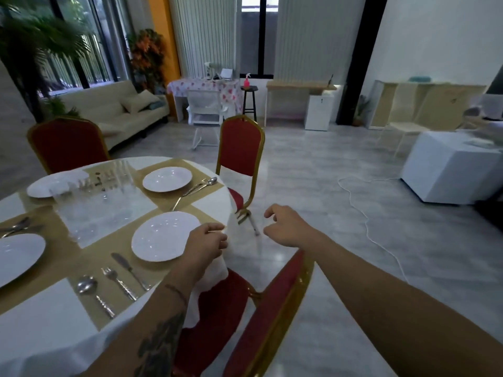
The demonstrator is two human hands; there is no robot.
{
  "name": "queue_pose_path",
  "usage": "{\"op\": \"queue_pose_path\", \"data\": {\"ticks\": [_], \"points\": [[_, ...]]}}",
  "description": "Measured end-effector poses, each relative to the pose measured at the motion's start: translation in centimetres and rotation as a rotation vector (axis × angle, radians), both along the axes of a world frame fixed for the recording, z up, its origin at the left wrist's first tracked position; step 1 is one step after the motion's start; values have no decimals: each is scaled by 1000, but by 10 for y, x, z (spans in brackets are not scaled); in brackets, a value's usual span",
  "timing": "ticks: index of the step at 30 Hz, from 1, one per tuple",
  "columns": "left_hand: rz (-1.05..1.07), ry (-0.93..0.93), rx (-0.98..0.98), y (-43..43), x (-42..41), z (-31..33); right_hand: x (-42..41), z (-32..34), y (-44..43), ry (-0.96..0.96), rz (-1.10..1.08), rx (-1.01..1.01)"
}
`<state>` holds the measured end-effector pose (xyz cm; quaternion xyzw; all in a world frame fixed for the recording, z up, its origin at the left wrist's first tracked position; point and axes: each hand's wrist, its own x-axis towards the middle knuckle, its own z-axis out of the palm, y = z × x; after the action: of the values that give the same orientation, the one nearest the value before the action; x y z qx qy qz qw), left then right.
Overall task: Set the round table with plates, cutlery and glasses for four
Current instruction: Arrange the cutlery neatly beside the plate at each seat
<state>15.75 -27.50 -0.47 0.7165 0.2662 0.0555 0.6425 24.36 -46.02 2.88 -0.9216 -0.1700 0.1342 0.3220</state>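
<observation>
The round table (40, 322) has a white cloth and gold placemats. Several white plates lie on it: a near one (163, 238), one at the far right (167, 179), one at the far left (54, 182) and one at the left edge (16, 257). A spoon (87, 285), fork (117, 281) and knife (130, 270) lie beside the near plate. More cutlery (196, 187) lies by the far right plate. Blurred clear glasses (81, 186) stand on a glass centre disc. My left hand (206, 240) is curled on the tablecloth edge beside the near plate. My right hand (285, 227) hovers over the floor, fingers apart, holding nothing.
Red chairs with gold frames stand around the table: one close under my arms (272, 308), one at the far side (242, 148), one at the far left (68, 142). A white cable (364, 213) trails over the tiled floor. A white block (449, 172) stands at the right.
</observation>
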Motion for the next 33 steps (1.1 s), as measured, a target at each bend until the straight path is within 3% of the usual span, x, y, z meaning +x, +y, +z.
{"op": "queue_pose_path", "data": {"ticks": [8,20,27,33], "points": [[35,25,18,-68,52,15,65,11,-59,13,70,-98],[35,62,-33,-78,235,3,234,5,-94,-27,161,-217],[137,133,-59,-60,309,-15,345,-5,-80,26,260,-236],[393,220,-75,-41,363,-41,452,-28,-45,27,476,-253]]}}
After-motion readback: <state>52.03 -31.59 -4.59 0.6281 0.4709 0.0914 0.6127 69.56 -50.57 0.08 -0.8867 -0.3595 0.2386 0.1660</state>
